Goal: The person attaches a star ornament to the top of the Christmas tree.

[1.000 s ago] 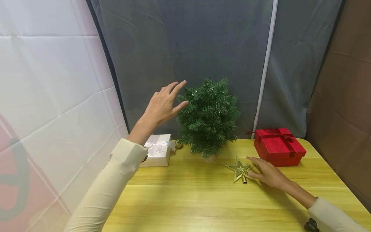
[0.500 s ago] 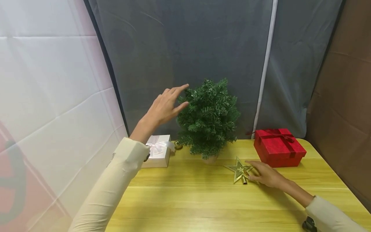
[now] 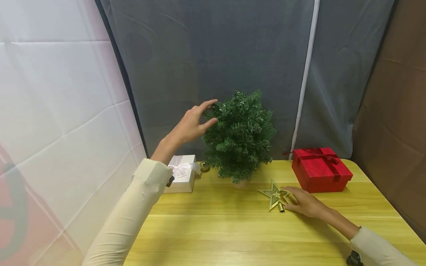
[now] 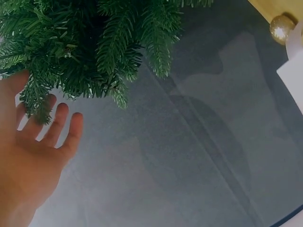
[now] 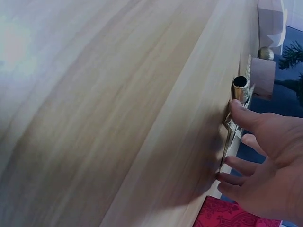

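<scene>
Gold star (image 3: 275, 195), head view: lies flat on yellow wood-grain table (image 3: 206, 229), front-right of green tree (image 3: 239, 136); tube (image 3: 281, 208) on near side. No clear shift in last sec.
R hand (image 3: 306, 203), head view: has crept in vs. 1 s ago; thumb & fingers now bent in at star's right-hand points, approx. half open, no firm hold visible.
L hand (image 3: 191, 123), head view: a touch lower than 1 s ago, beside tree's upper left; thumb–index gap smaller, still well open, nothing clearly held.
Boxes, head view: white box (image 3: 187, 181) w/ pale ribbon at left, partly behind L wrist; red box (image 3: 324, 181) beyond R hand. Neither seems to have moved.
Tree sprig, L wrist view: hangs betw. L thumb & fingers, which are loosely spread (needle contact poss., can't tell).
Gold ball (image 4: 282, 29), L wrist view: near white box corner, top right of frame.
Tube mouth, R wrist view: open end toward cam; R thumb tip right by it, apparently touching star.
Star edge, R wrist view: R fingers near outer points, apart from thumb; pressure on it can't be told.
Reach at star (my judgement): approach about done, grasp only beginning; star not lifted. L hand placed as if to steady tree, unconfirmed.
</scene>
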The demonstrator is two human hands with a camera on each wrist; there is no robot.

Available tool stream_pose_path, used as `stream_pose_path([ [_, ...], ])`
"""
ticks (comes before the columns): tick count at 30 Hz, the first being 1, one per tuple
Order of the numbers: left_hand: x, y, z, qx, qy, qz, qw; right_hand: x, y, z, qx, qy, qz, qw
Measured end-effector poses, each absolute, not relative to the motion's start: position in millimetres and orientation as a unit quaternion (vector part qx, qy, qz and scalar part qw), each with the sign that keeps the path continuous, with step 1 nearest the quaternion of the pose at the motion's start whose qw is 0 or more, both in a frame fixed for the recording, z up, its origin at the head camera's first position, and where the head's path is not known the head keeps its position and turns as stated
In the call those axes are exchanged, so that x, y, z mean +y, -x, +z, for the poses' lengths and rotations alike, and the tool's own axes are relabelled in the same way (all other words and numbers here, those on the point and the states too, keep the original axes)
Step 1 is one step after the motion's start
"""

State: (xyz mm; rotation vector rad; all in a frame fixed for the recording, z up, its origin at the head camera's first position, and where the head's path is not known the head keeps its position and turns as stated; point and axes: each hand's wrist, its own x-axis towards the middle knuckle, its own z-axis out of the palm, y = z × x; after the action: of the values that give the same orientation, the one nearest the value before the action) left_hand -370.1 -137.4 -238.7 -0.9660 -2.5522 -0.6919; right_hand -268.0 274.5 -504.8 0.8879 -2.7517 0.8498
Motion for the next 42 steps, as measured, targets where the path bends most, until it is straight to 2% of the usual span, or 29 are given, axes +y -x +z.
stream_pose_path([
  [11, -137, 372, -246, -0.877, 0.354, -0.271, 0.181, 276, 272, -512, -0.910, -0.307, 0.246, 0.129],
  [20, -136, 371, -245, -0.882, 0.348, -0.266, 0.174, 277, 268, -508, -0.922, -0.233, 0.298, 0.085],
  [30, -136, 370, -244, -0.880, 0.352, -0.267, 0.176, 278, 264, -507, -0.907, -0.239, 0.309, 0.158],
  [42, -135, 370, -244, -0.881, 0.351, -0.266, 0.173, 283, 266, -501, -0.886, -0.216, 0.394, 0.118],
])
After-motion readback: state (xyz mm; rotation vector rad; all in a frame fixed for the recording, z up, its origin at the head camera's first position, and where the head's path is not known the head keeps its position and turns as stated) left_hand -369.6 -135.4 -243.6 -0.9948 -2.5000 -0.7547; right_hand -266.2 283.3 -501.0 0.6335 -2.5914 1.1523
